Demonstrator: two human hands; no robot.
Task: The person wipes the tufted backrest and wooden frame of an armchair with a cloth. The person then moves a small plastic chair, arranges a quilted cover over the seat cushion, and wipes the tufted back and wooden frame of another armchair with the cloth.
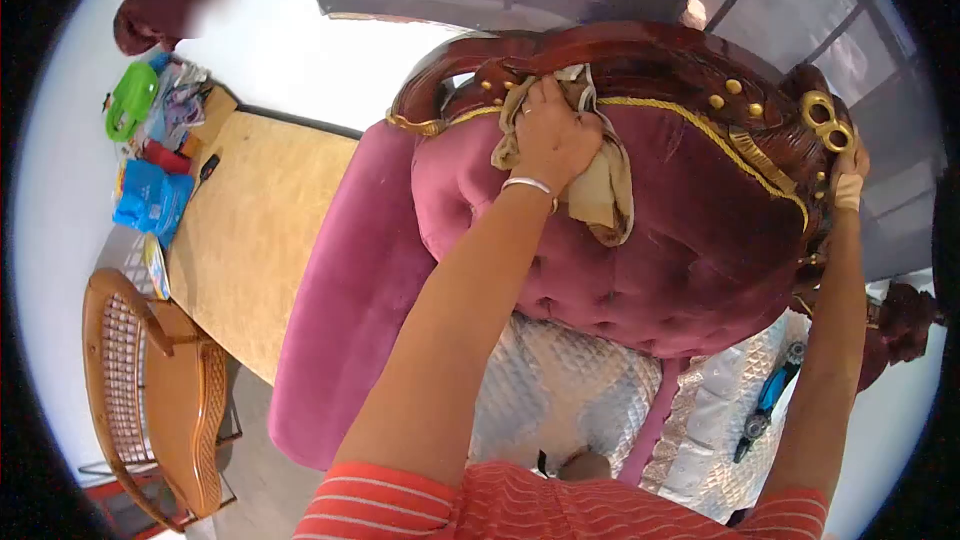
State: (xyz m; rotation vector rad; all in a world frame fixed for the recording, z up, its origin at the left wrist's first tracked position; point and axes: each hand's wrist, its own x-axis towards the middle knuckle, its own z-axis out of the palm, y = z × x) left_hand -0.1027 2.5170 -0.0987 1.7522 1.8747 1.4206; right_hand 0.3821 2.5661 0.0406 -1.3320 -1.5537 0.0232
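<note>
A purple tufted sofa backrest (690, 230) with a carved dark wooden frame (650, 45) and gold trim fills the middle. My left hand (558, 135) presses a beige and brown cloth (600, 190) against the wood and the top of the cushion, its fingers bent over the cloth. At the right end of the frame, beside the gold ring ornament (827, 122), my right hand (852, 165) rests on the carved edge; its fingers are mostly hidden, and a band is wrapped near the wrist.
Left of the sofa is a yellowish table (265, 200) holding a blue packet (150, 198) and a green item (131, 100). A wooden chair (190, 390) stands at the lower left. Quilted covers (560, 390) lie on the seat, with a blue and black object (768, 400). Window bars are behind.
</note>
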